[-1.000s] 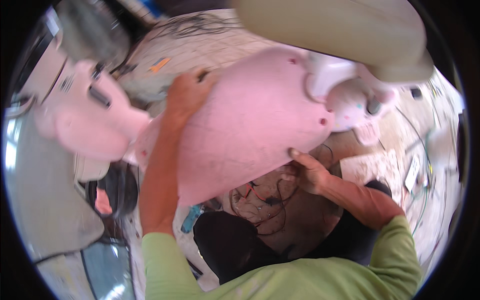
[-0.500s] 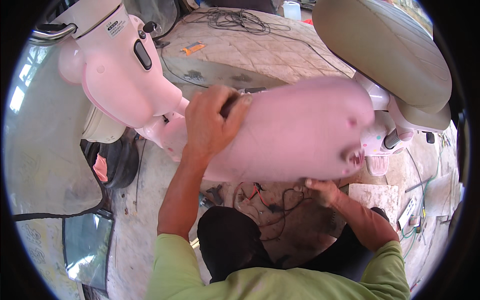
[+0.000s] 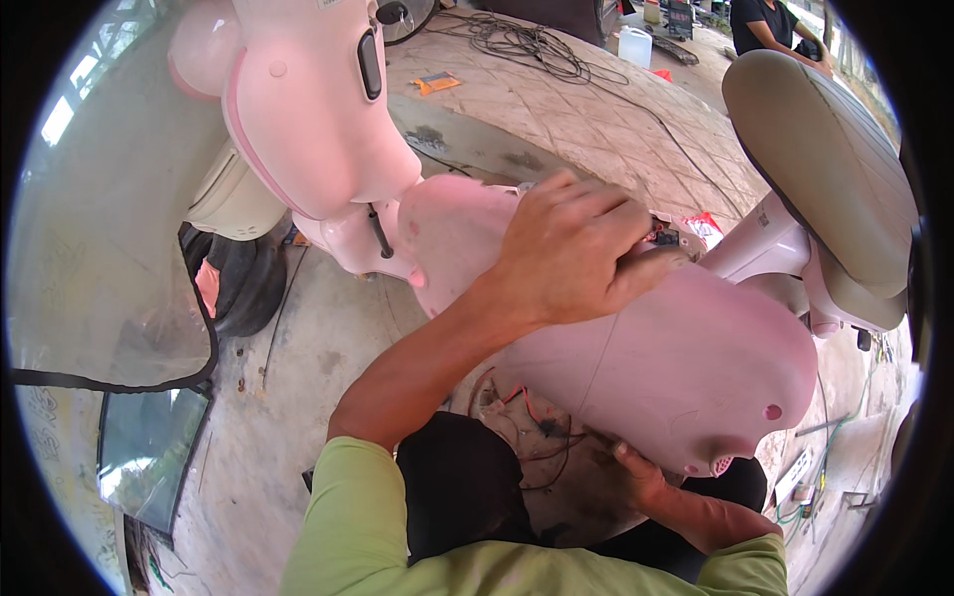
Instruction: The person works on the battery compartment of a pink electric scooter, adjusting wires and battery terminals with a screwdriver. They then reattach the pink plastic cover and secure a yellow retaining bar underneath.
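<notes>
Currently I see the pink panel (image 3: 696, 358) tilted above the floor (image 3: 268, 417), between the left hand (image 3: 581, 248), which pinches its upper edge, and the right hand (image 3: 646, 484), at its lower edge, whose grip I cannot tell. Past it stand the scooter's pink front (image 3: 308, 119) and tan seat (image 3: 820, 169).

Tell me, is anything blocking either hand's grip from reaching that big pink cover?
Nothing visible is. The left hand's grip lies across the far edge of the pink cover. The right hand's grip is by the near edge, some fingers hidden, so contact there is unclear.
</notes>
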The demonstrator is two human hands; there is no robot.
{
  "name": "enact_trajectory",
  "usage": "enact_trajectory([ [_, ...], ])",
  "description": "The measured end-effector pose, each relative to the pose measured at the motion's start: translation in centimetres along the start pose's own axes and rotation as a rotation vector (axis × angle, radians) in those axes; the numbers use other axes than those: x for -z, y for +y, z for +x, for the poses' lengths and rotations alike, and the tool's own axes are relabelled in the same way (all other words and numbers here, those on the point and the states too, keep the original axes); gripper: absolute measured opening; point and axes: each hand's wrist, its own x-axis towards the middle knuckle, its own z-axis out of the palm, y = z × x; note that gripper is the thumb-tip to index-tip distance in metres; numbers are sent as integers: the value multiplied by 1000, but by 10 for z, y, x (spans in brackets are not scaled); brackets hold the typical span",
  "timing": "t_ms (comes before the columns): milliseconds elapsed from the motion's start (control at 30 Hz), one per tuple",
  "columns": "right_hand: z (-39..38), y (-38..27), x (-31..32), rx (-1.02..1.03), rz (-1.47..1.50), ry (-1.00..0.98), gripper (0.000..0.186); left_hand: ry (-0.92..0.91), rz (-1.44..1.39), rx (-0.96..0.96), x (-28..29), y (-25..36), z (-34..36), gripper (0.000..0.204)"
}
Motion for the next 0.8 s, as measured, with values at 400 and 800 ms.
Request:
enact_trajectory([
  [400, 28, -14, 22, -294, 416, -70, 46, -387, 18, 114, -81, -45, 31, 43],
  [800, 45, -10, 10, -397, 472, -21, 55, -572, 41, 218, -117, -71, 31, 49],
])
